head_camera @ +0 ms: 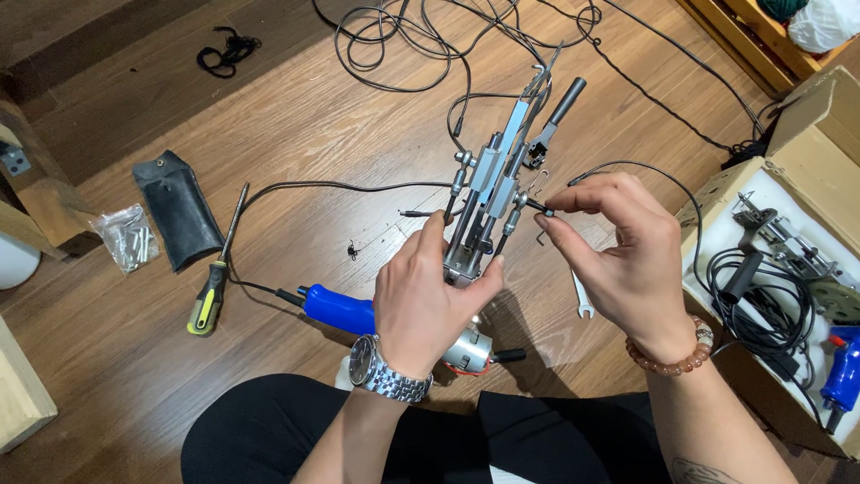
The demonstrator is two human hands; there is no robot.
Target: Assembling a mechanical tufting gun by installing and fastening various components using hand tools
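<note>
Item: tufting gun [491, 193], grey metal frame with blue pistol handle [339, 311] and silver motor [468, 350], held nose-up over the wooden floor [296, 134].

Left hand [421, 300]: clenched around the lower frame of the tufting gun, thumb on the near side, fingers wrapped behind; steel wristwatch [387, 374] at the wrist.

Right hand [627, 255]: thumb and forefinger pinched on a small dark fitting [546, 211] at the right flank of the gun's frame, touching it; bead bracelet [672, 357] at the wrist.

Left of the gun, on the floor: yellow-handled screwdriver [215, 282], black leather pouch [177, 211], clear bag of small metal parts [127, 237], the last two side by side.

Right of the gun: small open-end spanner [581, 300] on the floor, partly under the right hand; open cardboard box [806, 116] holding a second blue-handled tool [844, 372] and coiled black cable [761, 309].

Beyond the gun: loose black cords [403, 45] looped across the floor.
</note>
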